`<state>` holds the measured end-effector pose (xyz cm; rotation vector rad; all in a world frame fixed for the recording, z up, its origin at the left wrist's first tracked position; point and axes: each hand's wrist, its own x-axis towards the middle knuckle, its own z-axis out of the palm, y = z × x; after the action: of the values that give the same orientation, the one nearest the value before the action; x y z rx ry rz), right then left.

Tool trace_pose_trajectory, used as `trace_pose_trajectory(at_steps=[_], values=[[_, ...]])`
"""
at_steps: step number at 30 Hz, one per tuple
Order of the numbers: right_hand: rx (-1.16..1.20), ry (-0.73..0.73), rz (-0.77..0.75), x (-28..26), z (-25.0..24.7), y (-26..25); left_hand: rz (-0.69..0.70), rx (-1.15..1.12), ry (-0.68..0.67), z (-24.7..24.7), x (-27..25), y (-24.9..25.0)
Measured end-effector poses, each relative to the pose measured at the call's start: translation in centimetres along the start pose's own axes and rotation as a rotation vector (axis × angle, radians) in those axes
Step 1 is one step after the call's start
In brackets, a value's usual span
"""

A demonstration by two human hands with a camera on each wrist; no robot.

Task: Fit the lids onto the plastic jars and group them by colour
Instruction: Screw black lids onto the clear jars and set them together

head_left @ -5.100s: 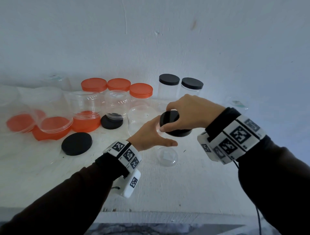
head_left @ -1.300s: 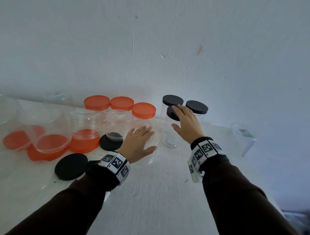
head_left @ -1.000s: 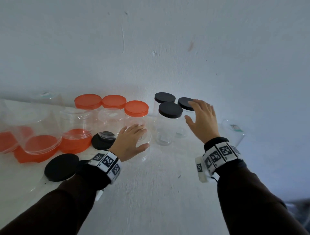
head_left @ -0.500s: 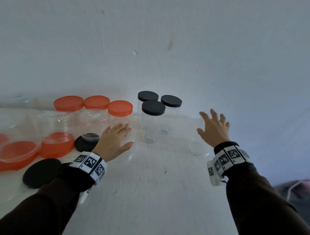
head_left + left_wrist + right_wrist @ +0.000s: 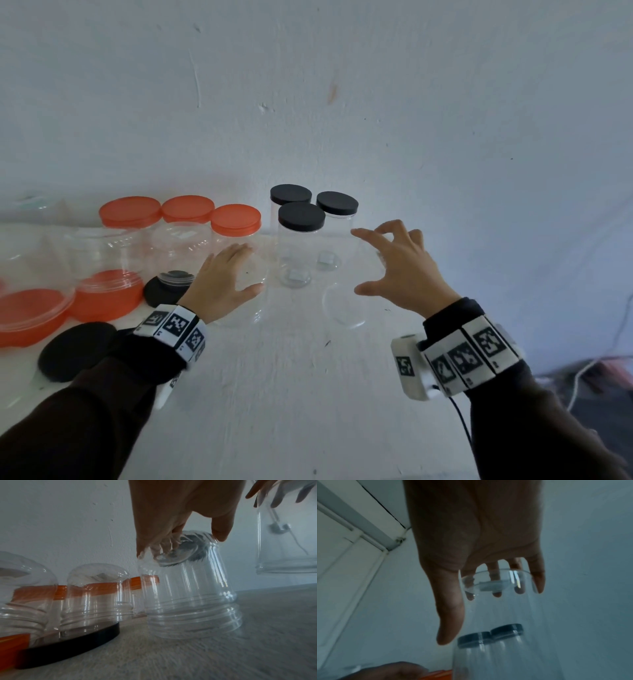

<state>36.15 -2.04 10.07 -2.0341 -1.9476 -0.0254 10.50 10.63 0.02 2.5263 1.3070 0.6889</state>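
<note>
Gripping each upturned clear jar by its base, your left hand (image 5: 224, 284) on one jar (image 5: 188, 595), your right hand (image 5: 402, 270) on another jar (image 5: 496, 615) at 3 o'clock, squeeze lightly: thin, light, slippery.

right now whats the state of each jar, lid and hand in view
three black-lidded clear plastic jars: capped, upright, grouped
three orange-lidded clear jars: capped, upright, in a row
clear lidless jar under left hand: upside down, tilted, gripped
clear lidless jar in right hand: held by its base
loose black round lid: flat, unfitted
left hand: gripping
right hand: gripping
</note>
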Motion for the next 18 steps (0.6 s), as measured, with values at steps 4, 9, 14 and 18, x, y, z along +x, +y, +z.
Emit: trace_pose_trajectory(at_steps=[4,9,14,18], values=[[0.066,0.027,-0.164,-1.8,-1.9,-3.0,0.012,-0.162,0.18,-1.8,-1.1,0.8],[0.176,0.031,-0.376,-3.0,-3.9,-7.0,-0.056,-0.178,0.275,-5.3,-3.6,-0.5],[0.233,0.027,-0.51,-2.7,-2.7,-10.1,-0.155,-0.135,0.316,-9.0,-7.5,-4.3],[0.27,0.005,-0.539,-1.4,-0.9,-11.8,-0.26,-0.086,0.124,-10.6,-10.9,-6.9]])
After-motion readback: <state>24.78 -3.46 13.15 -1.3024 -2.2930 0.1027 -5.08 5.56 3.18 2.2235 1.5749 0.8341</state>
